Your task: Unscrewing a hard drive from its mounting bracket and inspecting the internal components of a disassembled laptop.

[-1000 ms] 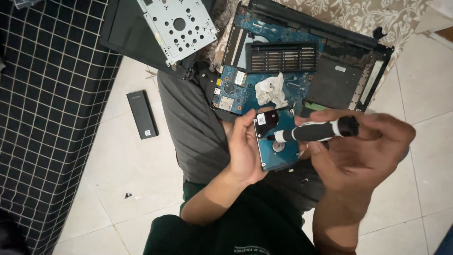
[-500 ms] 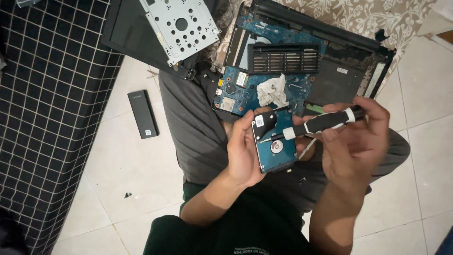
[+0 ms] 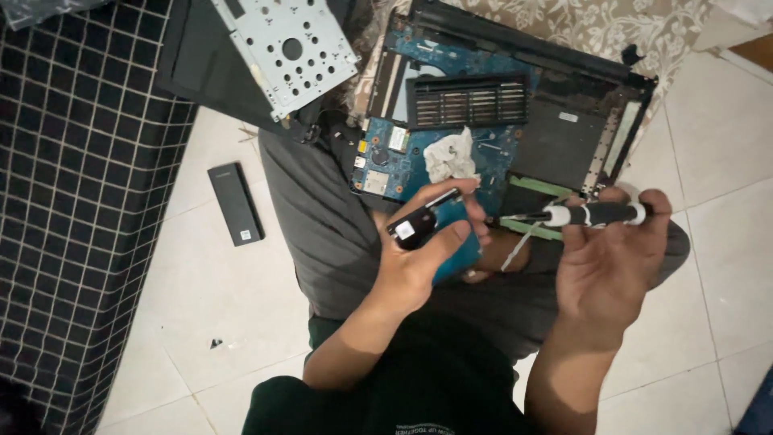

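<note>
We pinch the hard drive edge-on in our left hand, right hand gripping the screwdriver; drive could slip onto the open laptop board.

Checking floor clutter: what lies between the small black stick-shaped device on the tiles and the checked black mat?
Only bare white tile; the head view shows the black device lying apart from the checked mat.

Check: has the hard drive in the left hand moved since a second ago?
Yes. The hard drive has turned edge-on in the left hand, against the open laptop.
</note>
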